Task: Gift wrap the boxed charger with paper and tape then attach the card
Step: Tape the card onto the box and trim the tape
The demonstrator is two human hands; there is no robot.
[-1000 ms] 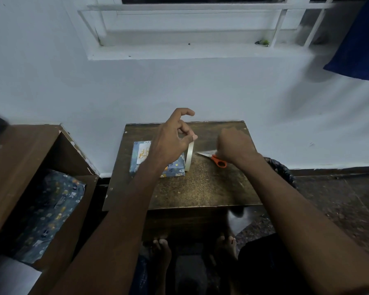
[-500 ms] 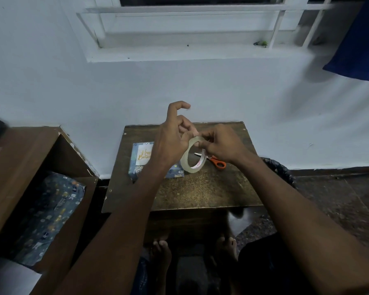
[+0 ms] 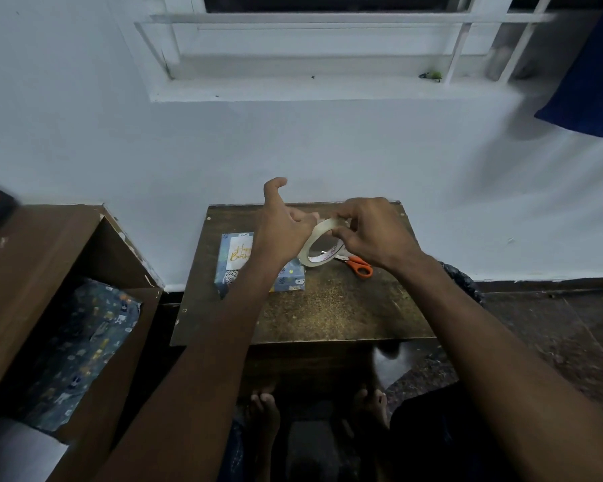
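Observation:
The wrapped box (image 3: 289,278), covered in blue patterned paper, lies on the small brown table (image 3: 328,314) with a white "Happy Birthday" card (image 3: 239,253) on top. Both hands hold a clear tape roll (image 3: 312,248) above the table, just right of the box. My left hand (image 3: 282,227) grips the roll's left rim, index finger raised. My right hand (image 3: 373,231) pinches the roll's top right rim with thumb and fingers. Orange-handled scissors (image 3: 359,266) lie on the table under my right hand.
A brown open box (image 3: 84,245) at the left holds spare blue wrapping paper (image 3: 81,346). White paper (image 3: 14,453) shows at the bottom left. The white wall and window sill stand right behind the table. My bare feet show under the table. Dark floor lies to the right.
My right hand left the scissors and came over to the tape roll. The roll turned from edge-on to tilted, showing its hole, and both hands now hold it slightly higher.

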